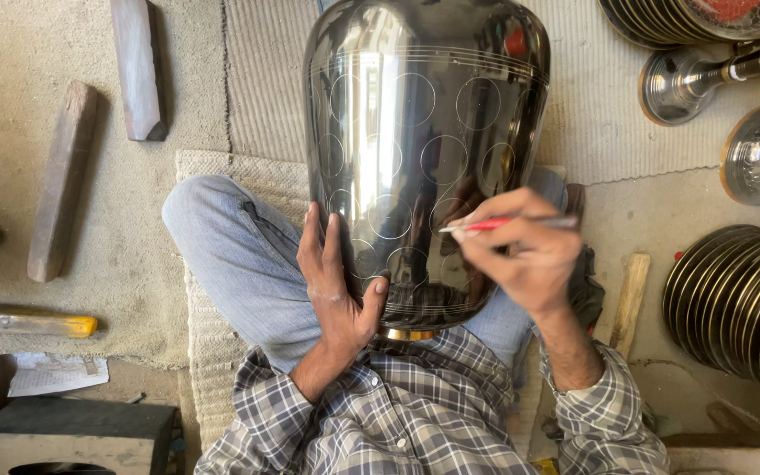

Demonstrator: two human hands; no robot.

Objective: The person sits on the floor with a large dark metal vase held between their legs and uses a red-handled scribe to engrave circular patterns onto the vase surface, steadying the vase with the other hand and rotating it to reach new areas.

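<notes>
My right hand fingers pinch a thin red pencil – tip on the big shiny dark metal vase with scribed circles. Left hand fingers spread flat on its side – vase lying across my lap.

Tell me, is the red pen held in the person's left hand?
No, the red pen is held in the right hand, while the left hand rests flat against the dark metal vase.

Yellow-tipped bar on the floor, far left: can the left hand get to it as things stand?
Probably not right away. The left hand is pressed flat against the dark metal vase, steadying it on the lap, and the raised knee lies between it and the yellow-tipped bar.
</notes>
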